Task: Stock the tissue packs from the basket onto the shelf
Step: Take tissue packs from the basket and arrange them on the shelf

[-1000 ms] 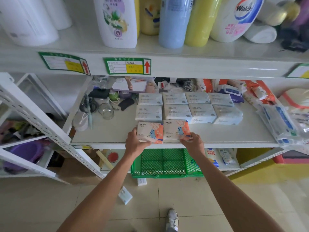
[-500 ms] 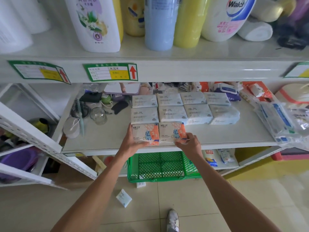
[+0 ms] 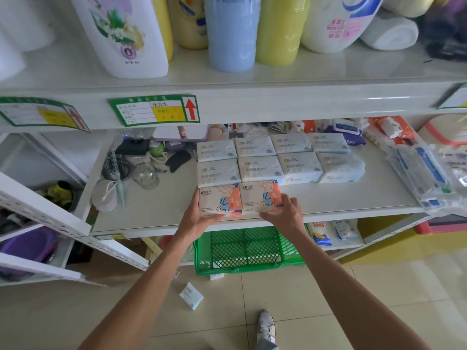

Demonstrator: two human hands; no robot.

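Head view | left hand (image 3: 199, 215) grasps left orange pack (image 3: 217, 202), right hand (image 3: 285, 213) grasps right orange pack (image 3: 256, 198), both on shelf (image 3: 341, 200) | blue packs (image 3: 257, 168) stocked just beyond fingertips | basket (image 3: 247, 248) below wrists shows none: judged nearly finished

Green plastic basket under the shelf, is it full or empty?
Empty as far as shows: the green plastic basket shows only bare mesh floor and walls, though its back is hidden beneath the white shelf.

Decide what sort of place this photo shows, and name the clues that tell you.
Probably a small shop: green price labels on the shelf edge, rows of identical tissue packs, and toiletry bottles lined above.
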